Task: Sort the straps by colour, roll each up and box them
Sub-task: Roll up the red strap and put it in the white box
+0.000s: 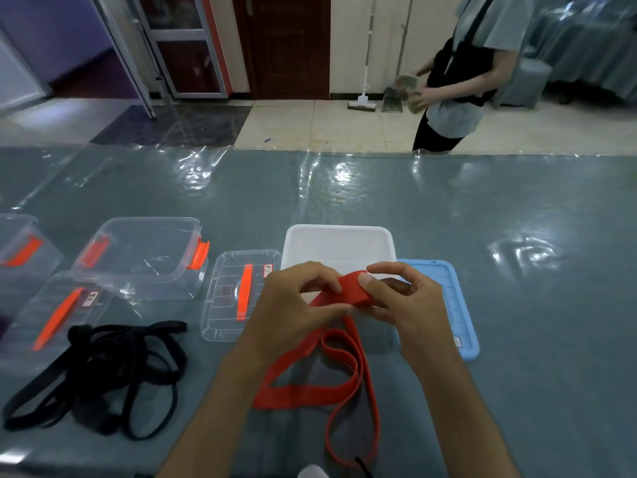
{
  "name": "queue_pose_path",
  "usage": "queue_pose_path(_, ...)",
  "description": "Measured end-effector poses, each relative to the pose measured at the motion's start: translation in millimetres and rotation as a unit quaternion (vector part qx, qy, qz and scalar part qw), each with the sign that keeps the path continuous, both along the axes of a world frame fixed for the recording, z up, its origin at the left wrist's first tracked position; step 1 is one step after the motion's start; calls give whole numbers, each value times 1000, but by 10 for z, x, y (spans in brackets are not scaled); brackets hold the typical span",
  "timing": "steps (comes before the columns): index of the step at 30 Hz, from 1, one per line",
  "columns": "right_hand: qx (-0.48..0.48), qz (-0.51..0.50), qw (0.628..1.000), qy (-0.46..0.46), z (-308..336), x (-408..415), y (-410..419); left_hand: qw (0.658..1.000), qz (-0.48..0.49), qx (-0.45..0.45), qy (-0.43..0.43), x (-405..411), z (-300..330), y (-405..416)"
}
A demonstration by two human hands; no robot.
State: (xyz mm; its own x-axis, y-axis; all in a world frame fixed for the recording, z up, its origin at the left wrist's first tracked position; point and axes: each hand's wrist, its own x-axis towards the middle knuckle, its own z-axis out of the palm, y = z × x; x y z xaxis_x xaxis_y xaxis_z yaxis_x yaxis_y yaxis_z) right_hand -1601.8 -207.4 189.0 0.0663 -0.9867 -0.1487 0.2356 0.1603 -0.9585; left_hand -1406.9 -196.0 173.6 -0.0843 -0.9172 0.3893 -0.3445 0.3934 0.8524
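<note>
I have the flat red elastic strap (320, 377) pinched at its end between both hands, just in front of the white rectangular plastic box (339, 244). My left hand (293, 301) curls its fingers and thumb round the start of the roll, and my right hand (405, 301) grips the same short fold, thumb pressed flat on top, so the coil should stay tight as I wind it. The rest of the strap trails toward me from the box in loose, smooth loops on the grey table under its glossy clear sheet (482, 219); I judge the rolling has barely begun. Left of the white box lies a clear lid with an orange handle (238, 294), then an open clear tub with orange clasps (144, 257). A matte tangle of black straps (100, 370) waits nearer me, well left, kept apart by colour. A pale blue lid (451, 305) sits just right of the box.
</note>
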Motion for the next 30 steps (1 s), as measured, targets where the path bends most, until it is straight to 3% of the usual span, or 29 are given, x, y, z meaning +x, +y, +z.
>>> queue_pose_path(4,-2,2,999,32,16,-3,65,999,19,-28,1,-28,-66,90)
queue_pose_path(8,24,-29,999,-38,56,-10,116,998,34,-43,35,-145,-97,127)
queue_pose_path(14,79,24,990,-118,29,8,170,985,85,-148,-13,-233,-89,142)
queue_pose_path(17,106,42,987,-113,-12,-16,172,987,77,-137,11,-285,-105,110)
queue_pose_path(22,115,18,984,-132,-58,32,209,986,70,-58,141,-447,-148,109)
queue_pose_path(30,137,12,976,-166,-70,22,170,984,41,-18,170,-446,-326,92)
